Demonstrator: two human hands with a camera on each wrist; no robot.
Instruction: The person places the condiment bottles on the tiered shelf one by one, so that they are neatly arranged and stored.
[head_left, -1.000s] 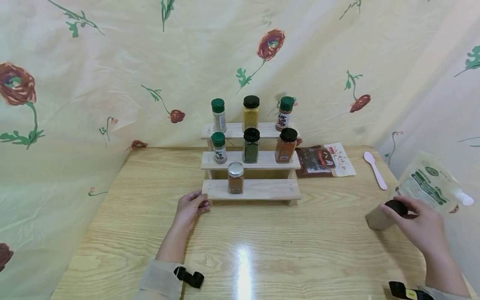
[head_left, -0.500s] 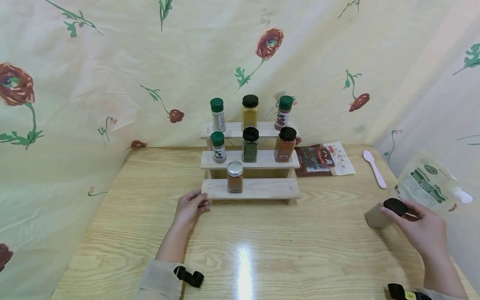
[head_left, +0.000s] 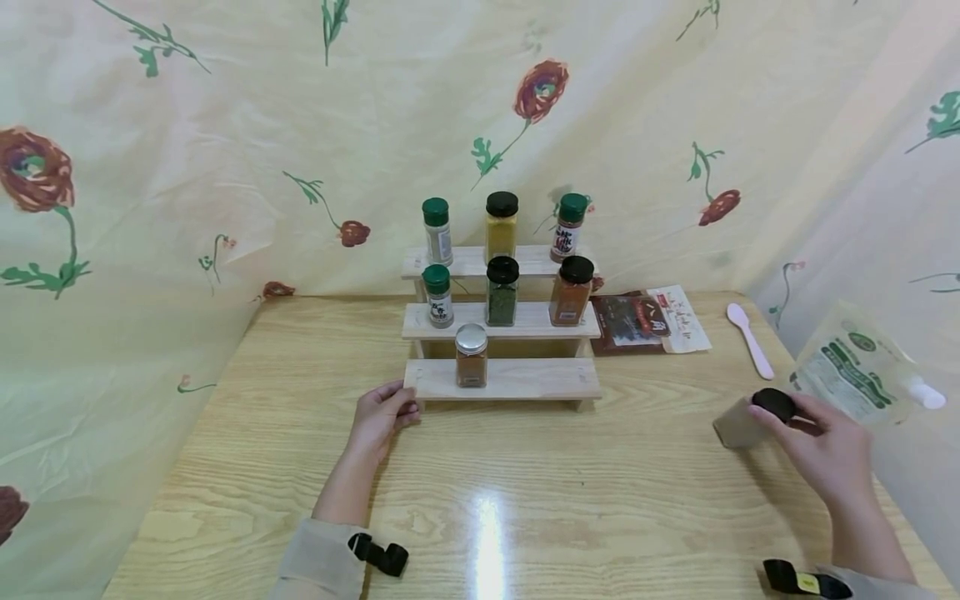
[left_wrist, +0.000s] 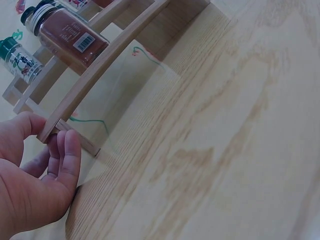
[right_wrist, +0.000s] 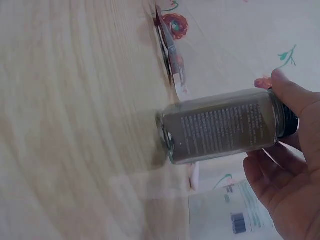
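Observation:
My right hand (head_left: 832,450) holds a spice jar (right_wrist: 220,127) by its black lid, thumb on one side and fingers on the other. Greyish-brown powder fills the jar, and its base is close over the tabletop at the right. At the left, my left hand (head_left: 381,417) pinches the front left corner of a three-step wooden spice rack (head_left: 540,382); in the left wrist view the thumb lies on top and the fingers curl below the board. A silver-lidded jar (head_left: 472,358) of reddish-brown powder stands on the lowest step, left of its middle.
On the middle step stand a green-capped shaker (head_left: 438,296), a jar of green herbs (head_left: 502,292) and an orange-brown jar (head_left: 572,292). Three more containers, including a yellow jar (head_left: 502,227), line the top. Rightward lie a brown packet (head_left: 637,321), a spoon (head_left: 750,342) and a spouted pouch (head_left: 855,367).
My right hand has shifted slightly left with the spice jar, mostly in the last half second. The left hand and the rack stay where they were.

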